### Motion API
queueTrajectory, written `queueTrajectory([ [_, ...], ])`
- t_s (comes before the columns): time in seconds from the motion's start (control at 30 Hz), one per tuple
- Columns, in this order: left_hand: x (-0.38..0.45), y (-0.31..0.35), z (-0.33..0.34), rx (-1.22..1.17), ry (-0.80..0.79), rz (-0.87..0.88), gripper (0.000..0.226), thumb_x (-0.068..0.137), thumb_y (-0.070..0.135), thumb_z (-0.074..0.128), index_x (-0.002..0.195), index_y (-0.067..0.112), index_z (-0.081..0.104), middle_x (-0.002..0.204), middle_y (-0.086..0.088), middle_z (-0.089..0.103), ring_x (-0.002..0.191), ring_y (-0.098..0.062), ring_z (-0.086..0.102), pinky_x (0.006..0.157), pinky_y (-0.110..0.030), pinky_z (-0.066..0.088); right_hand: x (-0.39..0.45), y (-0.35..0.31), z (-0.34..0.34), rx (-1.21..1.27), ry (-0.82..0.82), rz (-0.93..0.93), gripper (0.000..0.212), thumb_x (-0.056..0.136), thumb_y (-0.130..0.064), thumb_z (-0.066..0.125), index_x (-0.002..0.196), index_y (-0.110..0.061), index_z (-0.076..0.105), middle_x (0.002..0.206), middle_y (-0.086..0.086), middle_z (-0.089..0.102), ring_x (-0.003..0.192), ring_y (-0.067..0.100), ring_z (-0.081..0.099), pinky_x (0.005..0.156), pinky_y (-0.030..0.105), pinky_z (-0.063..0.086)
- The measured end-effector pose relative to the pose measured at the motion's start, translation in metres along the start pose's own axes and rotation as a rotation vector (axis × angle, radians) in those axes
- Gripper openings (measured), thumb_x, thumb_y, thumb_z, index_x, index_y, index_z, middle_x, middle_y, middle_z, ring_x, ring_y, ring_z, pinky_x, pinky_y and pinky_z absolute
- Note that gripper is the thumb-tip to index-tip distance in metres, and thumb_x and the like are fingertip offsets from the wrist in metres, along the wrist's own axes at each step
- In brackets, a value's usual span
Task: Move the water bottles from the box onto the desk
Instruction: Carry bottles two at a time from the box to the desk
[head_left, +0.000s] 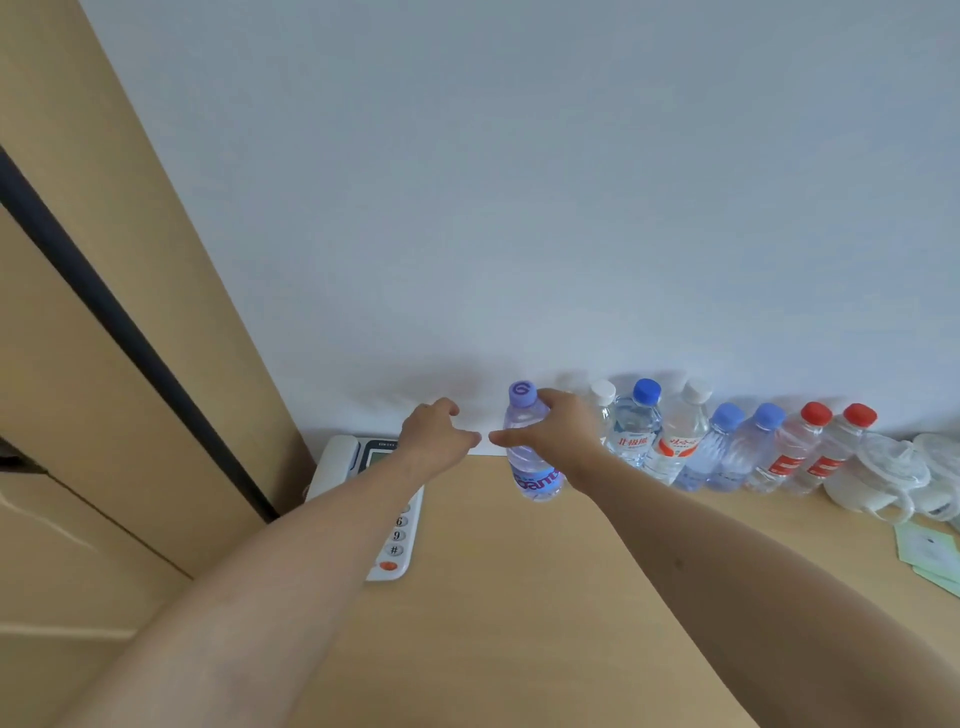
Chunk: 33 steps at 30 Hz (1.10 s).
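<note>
My right hand (558, 423) grips a clear water bottle with a purple cap and blue label (530, 452), held upright at the left end of a row of bottles. The row (727, 447) stands on the wooden desk (519, 597) against the white wall: several bottles with white, blue and red caps. My left hand (439, 434) hovers just left of the held bottle, fingers loosely curled and holding nothing. The box is out of view.
A white desk telephone (387, 514) lies under my left forearm near the wall. White lidded cups (893, 475) stand at the right end of the row, with green paper sheets (930, 558) in front of them. A beige cabinet (104, 312) rises on the left.
</note>
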<state>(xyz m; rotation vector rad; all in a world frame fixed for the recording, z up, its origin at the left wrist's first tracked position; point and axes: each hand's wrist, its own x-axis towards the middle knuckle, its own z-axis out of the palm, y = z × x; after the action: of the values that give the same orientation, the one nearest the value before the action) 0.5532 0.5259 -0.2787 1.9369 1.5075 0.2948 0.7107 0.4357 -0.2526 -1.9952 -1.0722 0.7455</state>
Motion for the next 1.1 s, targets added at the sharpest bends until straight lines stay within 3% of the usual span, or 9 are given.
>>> queueTrajectory([
  [0.13, -0.003, -0.013, 0.0, -0.007, -0.014, -0.021, 0.057, 0.087, 0.037, 0.075, 0.137, 0.018, 0.055, 0.137, -0.011, 0.053, 0.116, -0.027, 0.059, 0.088, -0.03, 0.046, 0.013, 0.004, 0.013, -0.154, -0.023, -0.006, 0.052, 0.058, -0.036, 0.097, 0.093, -0.012, 0.068, 0.095, 0.005, 0.064, 0.082, 0.022, 0.06, 0.075, 0.036, 0.052],
  [0.23, -0.005, -0.02, 0.0, -0.014, -0.02, -0.028, 0.057, 0.088, 0.036, 0.075, 0.138, 0.018, 0.055, 0.137, -0.011, 0.052, 0.117, -0.027, 0.06, 0.091, -0.031, 0.049, 0.02, 0.007, 0.021, -0.223, 0.003, -0.004, 0.049, 0.056, -0.033, 0.098, 0.08, -0.017, 0.059, 0.103, 0.009, 0.055, 0.079, 0.022, 0.055, 0.068, 0.03, 0.043],
  [0.37, -0.005, -0.025, 0.002, -0.029, -0.019, -0.031, 0.054, 0.09, 0.034, 0.073, 0.137, 0.017, 0.055, 0.138, -0.009, 0.051, 0.114, -0.025, 0.06, 0.088, -0.03, 0.048, 0.025, 0.008, 0.03, -0.33, 0.054, -0.011, 0.057, 0.061, -0.035, 0.096, 0.104, -0.016, 0.064, 0.106, 0.003, 0.05, 0.086, 0.021, 0.051, 0.071, 0.03, 0.04],
  [0.47, -0.005, -0.028, 0.004, -0.027, -0.02, -0.031, 0.052, 0.09, 0.033, 0.072, 0.137, 0.017, 0.055, 0.138, -0.009, 0.05, 0.113, -0.024, 0.059, 0.083, -0.027, 0.043, 0.028, 0.01, 0.031, -0.434, 0.07, -0.009, 0.059, 0.063, -0.036, 0.095, 0.108, -0.016, 0.064, 0.107, 0.003, 0.058, 0.095, 0.025, 0.056, 0.072, 0.031, 0.039],
  [0.57, -0.005, -0.03, 0.004, -0.04, -0.031, -0.03, 0.052, 0.091, 0.033, 0.071, 0.138, 0.017, 0.055, 0.139, -0.009, 0.049, 0.111, -0.024, 0.059, 0.087, -0.029, 0.046, 0.031, 0.014, 0.03, -0.369, 0.09, 0.02, 0.063, 0.063, -0.028, 0.096, 0.113, -0.015, 0.061, 0.108, 0.005, 0.066, 0.099, 0.026, 0.057, 0.072, 0.031, 0.039],
  [0.73, -0.005, -0.034, 0.003, -0.067, -0.014, -0.029, 0.052, 0.091, 0.032, 0.071, 0.138, 0.017, 0.055, 0.14, -0.008, 0.049, 0.113, -0.021, 0.056, 0.087, -0.027, 0.043, 0.033, 0.015, 0.031, -0.332, 0.122, 0.014, 0.057, 0.07, -0.012, 0.086, 0.116, -0.012, 0.053, 0.104, 0.01, 0.063, 0.088, 0.025, 0.049, 0.07, 0.032, 0.042],
  [0.97, -0.003, -0.038, 0.003, -0.093, -0.013, -0.036, 0.05, 0.09, 0.03, 0.071, 0.137, 0.018, 0.056, 0.135, -0.007, 0.051, 0.105, -0.018, 0.054, 0.084, -0.027, 0.042, 0.041, 0.016, 0.033, -0.316, 0.123, -0.007, 0.061, 0.07, -0.006, 0.085, 0.123, -0.008, 0.054, 0.118, 0.013, 0.054, 0.104, 0.031, 0.052, 0.078, 0.032, 0.039],
  [1.1, -0.002, -0.033, -0.001, -0.089, -0.025, -0.019, 0.051, 0.09, 0.031, 0.071, 0.137, 0.019, 0.055, 0.137, -0.006, 0.049, 0.103, -0.019, 0.056, 0.082, -0.027, 0.043, 0.039, 0.015, 0.035, -0.308, 0.128, -0.016, 0.061, 0.073, -0.004, 0.082, 0.125, -0.01, 0.051, 0.118, 0.014, 0.054, 0.095, 0.029, 0.049, 0.077, 0.032, 0.038],
])
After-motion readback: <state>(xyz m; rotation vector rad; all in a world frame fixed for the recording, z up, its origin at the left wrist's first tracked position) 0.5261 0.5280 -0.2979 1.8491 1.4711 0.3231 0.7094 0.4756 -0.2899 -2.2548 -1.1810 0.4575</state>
